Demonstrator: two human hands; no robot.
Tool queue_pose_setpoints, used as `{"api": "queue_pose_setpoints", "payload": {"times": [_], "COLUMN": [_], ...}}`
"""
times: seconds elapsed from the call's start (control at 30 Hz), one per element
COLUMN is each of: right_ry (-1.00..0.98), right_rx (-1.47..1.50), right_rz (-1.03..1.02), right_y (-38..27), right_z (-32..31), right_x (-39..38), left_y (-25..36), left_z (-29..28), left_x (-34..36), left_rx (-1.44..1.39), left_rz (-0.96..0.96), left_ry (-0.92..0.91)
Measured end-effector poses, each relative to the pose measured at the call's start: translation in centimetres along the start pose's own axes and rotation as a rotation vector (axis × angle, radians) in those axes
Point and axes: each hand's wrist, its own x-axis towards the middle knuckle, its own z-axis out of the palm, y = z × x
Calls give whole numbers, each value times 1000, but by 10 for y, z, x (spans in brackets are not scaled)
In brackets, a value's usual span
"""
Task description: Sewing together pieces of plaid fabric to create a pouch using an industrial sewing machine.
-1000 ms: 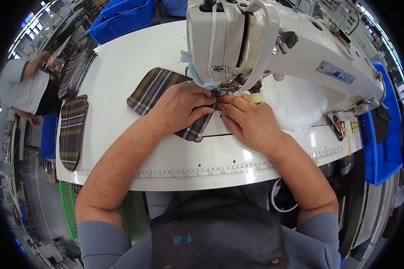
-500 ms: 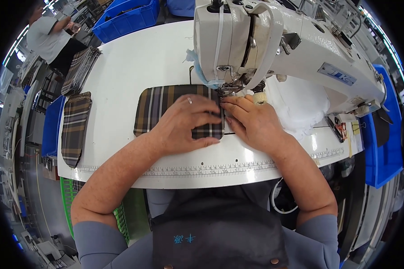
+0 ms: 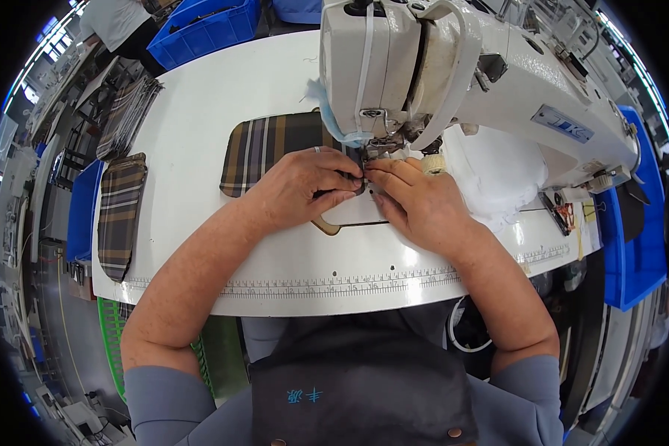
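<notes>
A rounded rectangular piece of brown, black and white plaid fabric [image 3: 271, 141] lies on the white sewing table [image 3: 223, 93], left of the table's middle, its right end at the needle area of the cream-white sewing machine [image 3: 383, 63]. The bare left hand [image 3: 305, 186], with a ring on one finger, lies over the front right part of this fabric; its thumb and fingertips are drawn close together at the right end, though whether they pinch the cloth cannot be told. The bare right hand [image 3: 424, 201] rests on the table just right of the needle, fingers side by side, thumb apart from them, fingertips near the fabric's right end; whether they grip it is hidden. A ribbed cream knob [image 3: 432, 163] sits just behind this hand. A light blue strip of cloth [image 3: 324, 111] hangs at the machine head's left side. At the table's left edge lies a second rounded plaid fabric piece [image 3: 122, 215], its front end near the front left corner, and behind it a fanned stack of plaid pieces [image 3: 130, 115]. Crumpled white cloth [image 3: 494, 175] lies under the machine arm. A printed ruler strip [image 3: 334, 288] follows the front edge, and a blue plastic bin [image 3: 614, 249] stands beyond the right edge.
</notes>
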Motion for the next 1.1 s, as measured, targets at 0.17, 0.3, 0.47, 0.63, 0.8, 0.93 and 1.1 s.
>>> {"api": "queue_pose_setpoints", "payload": {"times": [0.17, 0.3, 0.47, 0.63, 0.8, 0.93, 1.1], "right_ry": [-3, -17, 2, 18, -8, -13, -33], "right_rx": [-15, -21, -4, 0, 1, 1, 14], "right_rz": [-5, -7, -1, 4, -3, 0, 12], "right_y": [0, -1, 1, 1, 1, 1, -1], "right_z": [-1, -2, 1, 3, 1, -1, -4], "right_x": [1, 1, 0, -1, -2, -3, -1], "left_y": [-4, -7, 10, 21, 52, 77, 81], "left_z": [-3, -5, -5, 9, 26, 12, 14], "left_x": [10, 14, 14, 1, -20, -41, -53], "left_rx": [26, 106, 265, 315, 409, 233, -27], "left_rz": [-43, -51, -72, -69, -208, -119, 53], "left_ry": [27, 11, -55, 78, 2, -74, -143]}}
